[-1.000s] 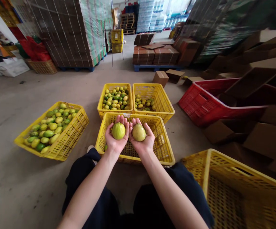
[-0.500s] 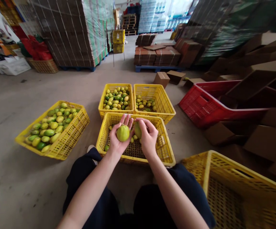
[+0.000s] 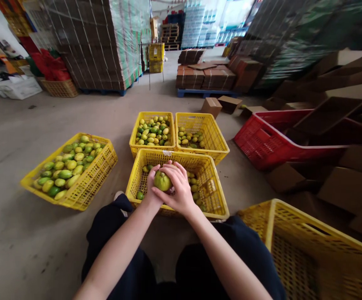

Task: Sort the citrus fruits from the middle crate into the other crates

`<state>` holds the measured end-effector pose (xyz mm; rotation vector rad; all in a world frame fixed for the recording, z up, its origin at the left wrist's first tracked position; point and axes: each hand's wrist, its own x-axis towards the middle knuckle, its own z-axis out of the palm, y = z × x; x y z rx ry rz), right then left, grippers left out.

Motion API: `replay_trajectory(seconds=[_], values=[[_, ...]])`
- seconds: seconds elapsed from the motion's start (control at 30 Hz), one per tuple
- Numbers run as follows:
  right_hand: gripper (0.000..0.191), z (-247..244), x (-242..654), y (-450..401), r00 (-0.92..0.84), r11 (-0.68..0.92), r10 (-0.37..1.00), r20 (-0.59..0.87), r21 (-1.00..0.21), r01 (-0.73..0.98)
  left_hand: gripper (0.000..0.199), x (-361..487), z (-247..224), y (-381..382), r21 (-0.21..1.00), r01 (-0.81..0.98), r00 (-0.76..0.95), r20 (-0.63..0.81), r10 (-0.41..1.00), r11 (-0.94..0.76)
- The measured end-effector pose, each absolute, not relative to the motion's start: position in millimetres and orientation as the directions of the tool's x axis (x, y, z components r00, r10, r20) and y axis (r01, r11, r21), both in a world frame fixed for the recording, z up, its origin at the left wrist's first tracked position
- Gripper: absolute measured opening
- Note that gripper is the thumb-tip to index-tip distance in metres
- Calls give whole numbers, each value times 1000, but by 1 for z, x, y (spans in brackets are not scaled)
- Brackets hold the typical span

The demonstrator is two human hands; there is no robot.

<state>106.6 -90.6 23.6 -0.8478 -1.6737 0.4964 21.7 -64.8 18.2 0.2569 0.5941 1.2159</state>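
Where left hand [image 3: 151, 192] and right hand [image 3: 182, 192] met: a green-yellow fruit [image 3: 162, 182] was held above the front yellow crate [image 3: 217, 196].
Grip: both closed in, narrow round the fruit; anything hidden underneath, I couldn't tell.
Fruit: looked mid-handling; moving it likely called for steady palms.

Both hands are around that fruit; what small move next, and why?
I'd probably ease the right hand off the green fruit: its fingers cover part of the skin, while the left hand cups the other side.
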Motion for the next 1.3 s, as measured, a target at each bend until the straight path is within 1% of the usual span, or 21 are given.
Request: replay_trajectory(seconds=[0.1, 0.13, 0.23, 0.3, 0.37, 0.43, 0.5, 0.57, 0.7, 0.8, 0.9, 0.97, 1.0, 1.07, 1.13, 1.17, 1.23, 1.3], values=[[53, 28, 112, -95, 27, 622, 775, 631, -770, 141, 25, 19, 20, -57, 377, -863, 228, -301, 926, 335], [52, 30, 115, -95, 85, 595, 794, 602, -798, 96, 23, 17, 23, -54, 387, -874, 184, -299, 936, 295], [55, 35, 127, -92, 204, 511, 841, 502, -860, 8, 22, 9, 35, -49, 496, -860, 3, -223, 975, 116], [59, 36, 133, -90, 229, 456, 873, 432, -888, -61, 29, 4, 42, -49, 594, -804, -100, -99, 990, -22], [63, 35, 135, -88, 201, 409, 904, 376, -900, -155, 33, 1, 46, -52, 678, -718, -176, 44, 983, -159], [62, 32, 134, -88, 128, 381, 924, 361, -901, -209, 30, 1, 45, -56, 724, -649, -196, 137, 971, -234], [58, 29, 132, -89, 63, 370, 929, 365, -909, -190, 26, 2, 42, -59, 753, -611, -183, 167, 969, -245], [57, 26, 131, -89, 47, 367, 930, 364, -919, -145, 24, 4, 38, -60, 778, -581, -157, 181, 971, -240], [59, 21, 134, -87, 64, 400, 916, 396, -914, -66, 31, 7, 33, -59, 807, -526, -164, 214, 963, -269], [57, 19, 137, -86, 73, 420, 906, 416, -905, -65, 43, 8, 33, -58, 828, -511, -183, 159, 970, -232], [57, 20, 137, -87, 73, 387, 922, 381, -915, -113, 49, 10, 34, -57, 805, -573, -159, 74, 984, -153], [56, 24, 134, -88, 60, 328, 945, 323, -927, -183, 51, 11, 36, -56, 734, -679, -84, -38, 996, -30], [54, 26, 133, -89, 67, 293, 956, 285, -927, -232, 49, 10, 37, -56, 671, -740, -34, -117, 992, 54], [48, 29, 131, -88, 110, 220, 975, 192, -909, -355, 42, 9, 39, -56, 503, -841, 68, -271, 960, 201], [36, 30, 131, -84, 139, 138, 987, 79, -859, -493, 31, 7, 42, -55, 369, -888, 139, -351, 926, 273], [30, 29, 132, -82, 128, 88, 992, 18, -822, -563, 27, 6, 43, -55, 340, -896, 156, -360, 920, 285], [23, 27, 136, -78, 69, -25, 993, -99, -724, -690, 24, 4, 45, -55, 348, -888, 173, -353, 920, 301], [26, 25, 140, -74, -5, -132, 977, -211, -595, -793, 25, 2, 48, -56, 392, -856, 205, -342, 917, 337]])
